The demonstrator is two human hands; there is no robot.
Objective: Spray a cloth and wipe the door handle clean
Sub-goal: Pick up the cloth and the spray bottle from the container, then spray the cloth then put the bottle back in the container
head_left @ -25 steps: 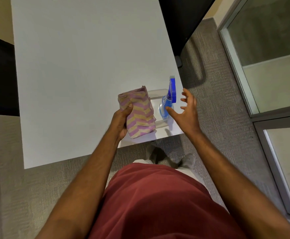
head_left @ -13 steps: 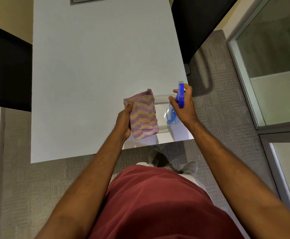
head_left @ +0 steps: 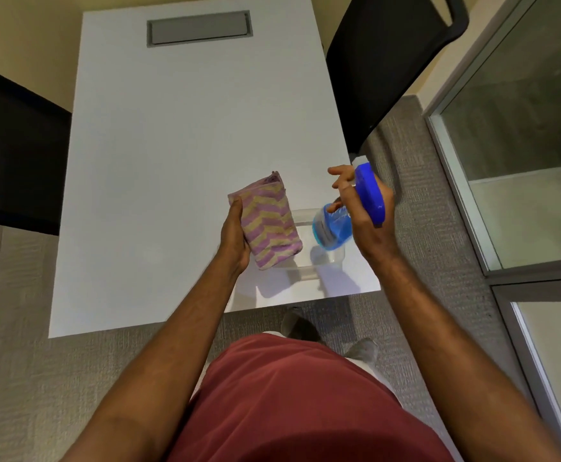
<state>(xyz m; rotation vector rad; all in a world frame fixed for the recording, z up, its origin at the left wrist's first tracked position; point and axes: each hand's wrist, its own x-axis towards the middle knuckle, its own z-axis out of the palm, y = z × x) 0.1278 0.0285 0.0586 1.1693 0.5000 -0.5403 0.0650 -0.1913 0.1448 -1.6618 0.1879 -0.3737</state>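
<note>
A folded cloth [head_left: 270, 221] with purple and yellow zigzag stripes is gripped in my left hand [head_left: 233, 235], held above the white table. My right hand [head_left: 365, 208] grips a spray bottle [head_left: 334, 230] of blue liquid by its blue trigger head, lifted off the table and tilted, its base toward the cloth. The bottle and the cloth are a short gap apart. No door handle shows in this view.
The white table [head_left: 172, 145] has a grey cable hatch [head_left: 199, 27] at its far end. A clear plastic container [head_left: 309, 258] sits near the table's front right corner under my hands. A black chair [head_left: 389, 61] stands at the right. Glass panels [head_left: 522, 161] line the right side.
My right hand reached the spray bottle, closed on it and lifted it off the table, tilting it. My left hand kept holding the cloth in place.
</note>
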